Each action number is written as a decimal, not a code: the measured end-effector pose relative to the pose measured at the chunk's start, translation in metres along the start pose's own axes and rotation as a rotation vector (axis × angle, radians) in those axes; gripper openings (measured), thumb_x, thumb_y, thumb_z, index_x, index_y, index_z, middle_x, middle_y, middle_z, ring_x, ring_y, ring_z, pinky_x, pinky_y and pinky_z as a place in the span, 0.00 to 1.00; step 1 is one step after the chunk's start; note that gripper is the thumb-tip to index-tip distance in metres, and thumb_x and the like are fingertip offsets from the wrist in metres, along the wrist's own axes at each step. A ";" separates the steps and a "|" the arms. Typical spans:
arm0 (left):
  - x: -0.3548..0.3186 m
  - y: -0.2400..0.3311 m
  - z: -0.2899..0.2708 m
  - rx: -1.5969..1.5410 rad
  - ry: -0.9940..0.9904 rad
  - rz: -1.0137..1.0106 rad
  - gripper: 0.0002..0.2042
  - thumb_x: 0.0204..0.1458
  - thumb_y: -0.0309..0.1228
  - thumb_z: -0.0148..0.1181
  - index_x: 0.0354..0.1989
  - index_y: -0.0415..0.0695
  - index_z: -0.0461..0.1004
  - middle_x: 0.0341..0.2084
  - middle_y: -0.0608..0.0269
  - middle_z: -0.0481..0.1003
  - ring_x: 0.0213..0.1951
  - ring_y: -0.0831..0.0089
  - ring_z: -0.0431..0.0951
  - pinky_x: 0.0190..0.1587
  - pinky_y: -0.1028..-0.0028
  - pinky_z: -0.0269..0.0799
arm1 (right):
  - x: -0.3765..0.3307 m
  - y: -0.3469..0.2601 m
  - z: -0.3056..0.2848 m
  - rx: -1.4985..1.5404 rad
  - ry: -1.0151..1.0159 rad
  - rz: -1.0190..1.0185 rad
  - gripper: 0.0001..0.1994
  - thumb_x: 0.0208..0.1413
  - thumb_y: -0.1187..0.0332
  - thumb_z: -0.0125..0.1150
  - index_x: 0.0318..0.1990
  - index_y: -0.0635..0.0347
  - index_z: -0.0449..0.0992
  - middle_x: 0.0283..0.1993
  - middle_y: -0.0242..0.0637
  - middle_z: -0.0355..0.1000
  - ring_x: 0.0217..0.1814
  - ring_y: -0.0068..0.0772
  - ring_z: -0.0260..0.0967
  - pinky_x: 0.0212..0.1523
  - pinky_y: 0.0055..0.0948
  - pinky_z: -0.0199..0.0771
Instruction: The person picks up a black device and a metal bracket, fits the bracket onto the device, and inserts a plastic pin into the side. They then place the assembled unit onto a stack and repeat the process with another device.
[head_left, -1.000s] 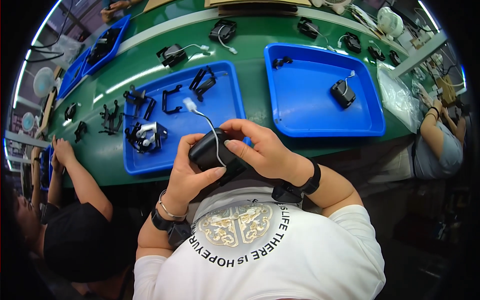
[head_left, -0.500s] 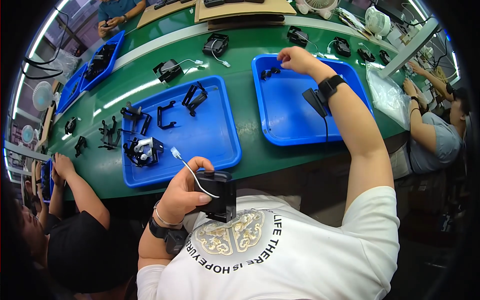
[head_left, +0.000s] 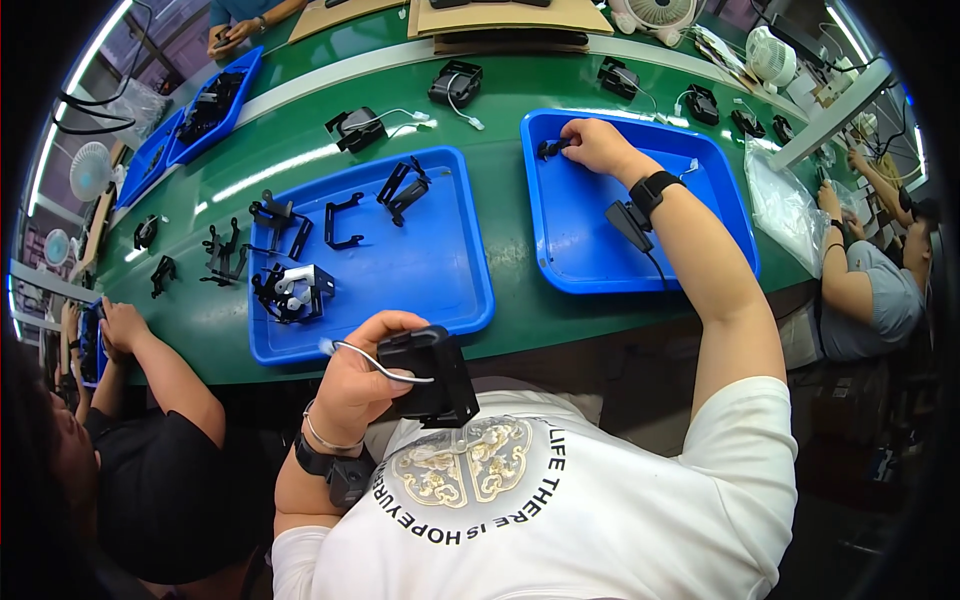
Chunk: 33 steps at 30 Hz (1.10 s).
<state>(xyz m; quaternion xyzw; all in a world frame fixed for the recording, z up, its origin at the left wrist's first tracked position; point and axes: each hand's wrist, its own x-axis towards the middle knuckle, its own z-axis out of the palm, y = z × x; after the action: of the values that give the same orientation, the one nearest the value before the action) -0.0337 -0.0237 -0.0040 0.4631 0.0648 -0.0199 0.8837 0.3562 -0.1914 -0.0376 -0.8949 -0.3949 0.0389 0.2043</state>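
My left hand (head_left: 362,372) grips a black box-shaped device (head_left: 425,372) above my lap, the thumb pressed on its near side. From that device a thin white cable (head_left: 375,365) with a white plug loops over my thumb. My right hand (head_left: 602,150) reaches into the far left part of the right blue tray (head_left: 548,275). Its thumb and fingers pinch at a small black part (head_left: 552,148) near the tray's far wall; the fingers partly hide it. Black U-shaped brackets (head_left: 343,222) lie in the left blue tray (head_left: 425,300).
Several similar black devices with white cables, such as one device (head_left: 456,85), stand along the green table (head_left: 490,180). More black brackets (head_left: 222,250) lie left of the left tray. A clear plastic bag (head_left: 785,205) lies at right. Other people work at both sides and across the table.
My right hand has come down to the small black parts and its fingers have closed at one. My left hand has tilted the device and raised it slightly. The view has shifted a little.
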 end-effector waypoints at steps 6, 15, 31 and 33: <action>-0.002 -0.002 -0.006 -0.179 0.006 -0.027 0.26 0.39 0.21 0.62 0.51 0.37 0.61 0.41 0.56 0.71 0.44 0.69 0.74 0.48 0.71 0.69 | -0.011 -0.003 0.003 -0.046 0.050 -0.076 0.13 0.45 0.72 0.60 0.41 0.63 0.74 0.31 0.38 0.72 0.33 0.32 0.70 0.37 0.27 0.70; 0.009 -0.006 -0.002 -0.183 0.036 0.111 0.25 0.46 0.23 0.54 0.55 0.39 0.56 0.43 0.52 0.70 0.41 0.66 0.75 0.38 0.73 0.75 | -0.102 -0.089 -0.049 0.708 0.038 -0.154 0.11 0.47 0.77 0.58 0.40 0.66 0.72 0.36 0.34 0.70 0.37 0.22 0.68 0.41 0.21 0.69; 0.017 -0.011 -0.002 -0.223 0.196 0.002 0.17 0.53 0.26 0.48 0.51 0.44 0.57 0.41 0.52 0.70 0.36 0.62 0.77 0.27 0.67 0.78 | -0.171 -0.181 0.034 0.797 0.216 -0.564 0.13 0.40 0.82 0.63 0.36 0.66 0.73 0.37 0.42 0.69 0.31 0.28 0.69 0.31 0.22 0.70; 0.016 -0.013 -0.003 -0.236 0.211 0.011 0.16 0.53 0.26 0.48 0.51 0.45 0.57 0.41 0.52 0.70 0.36 0.62 0.77 0.27 0.66 0.78 | -0.172 -0.182 0.037 0.761 0.230 -0.580 0.12 0.40 0.82 0.64 0.36 0.66 0.73 0.36 0.41 0.69 0.30 0.29 0.69 0.30 0.22 0.70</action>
<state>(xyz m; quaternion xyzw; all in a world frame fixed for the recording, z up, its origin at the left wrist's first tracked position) -0.0192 -0.0283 -0.0179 0.3561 0.1567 0.0417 0.9203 0.1042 -0.1927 -0.0152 -0.6085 -0.5602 0.0228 0.5616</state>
